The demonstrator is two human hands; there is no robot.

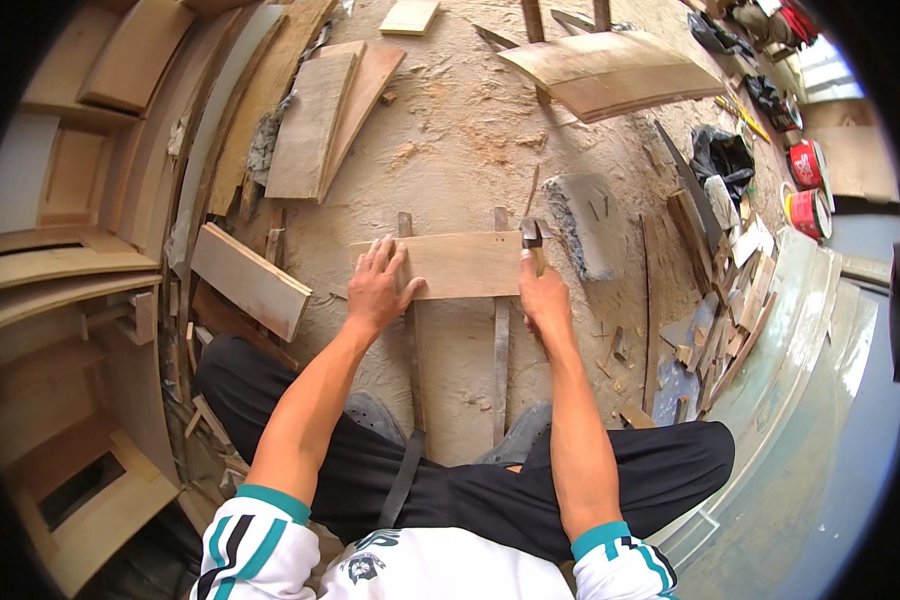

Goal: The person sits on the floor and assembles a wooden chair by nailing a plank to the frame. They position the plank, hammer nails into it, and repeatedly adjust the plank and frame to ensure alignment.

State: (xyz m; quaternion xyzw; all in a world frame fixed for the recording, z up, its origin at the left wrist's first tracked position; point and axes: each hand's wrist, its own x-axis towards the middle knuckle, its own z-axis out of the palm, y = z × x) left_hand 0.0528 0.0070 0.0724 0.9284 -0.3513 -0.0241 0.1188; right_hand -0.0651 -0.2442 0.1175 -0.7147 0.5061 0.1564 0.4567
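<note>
A light rectangular wooden board (465,265) lies crosswise in front of me, over two narrow wooden strips (501,350) that run toward my feet. My left hand (375,285) rests on the board's left end, its fingers spread. At the right end, my right hand (545,295) is wrapped round the handle of a hammer (532,235). The hammer's dark metal head is over the board's upper right corner. My right fingers are partly hidden, and I cannot tell whether a nail is under the hammer.
A concrete block (582,228) lies right of the board. Loose planks (310,130) and a thick board (250,280) lie left, beside wooden cabinet frames (70,400). A curved wooden panel (620,75) stands ahead. Wood scraps (730,340) and red cans (808,212) are at right.
</note>
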